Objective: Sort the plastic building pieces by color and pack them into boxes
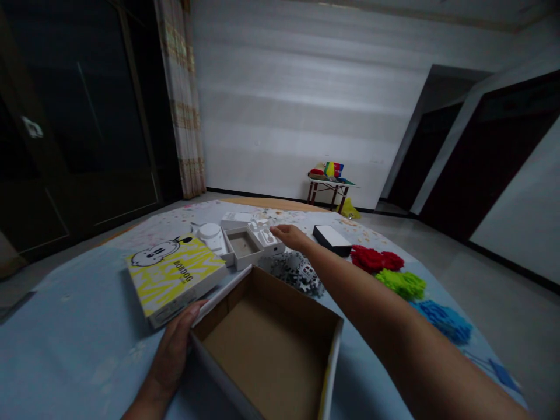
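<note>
In the foreground of the head view, an open cardboard box [266,344] with a bare brown inside stands tilted towards me. My left hand [175,344] grips its left wall, thumb near the rim. My right hand [289,234] reaches over the box's far side to a cluster of white boxes and pieces [266,236] on the table. Its fingers are mostly hidden, so their grip is unclear. Just below that hand lies a pile of grey and black interlocking pieces [300,271]. A yellow and white lid marked BOBDOG [175,271] rests left of the box.
A small white tray-like box [242,248] stands beside a round white object [210,232]. To the right lie a black and white box [332,239] and piles of red [376,258], green [402,284] and blue pieces [444,321]. A patterned cloth [87,326] covers the table.
</note>
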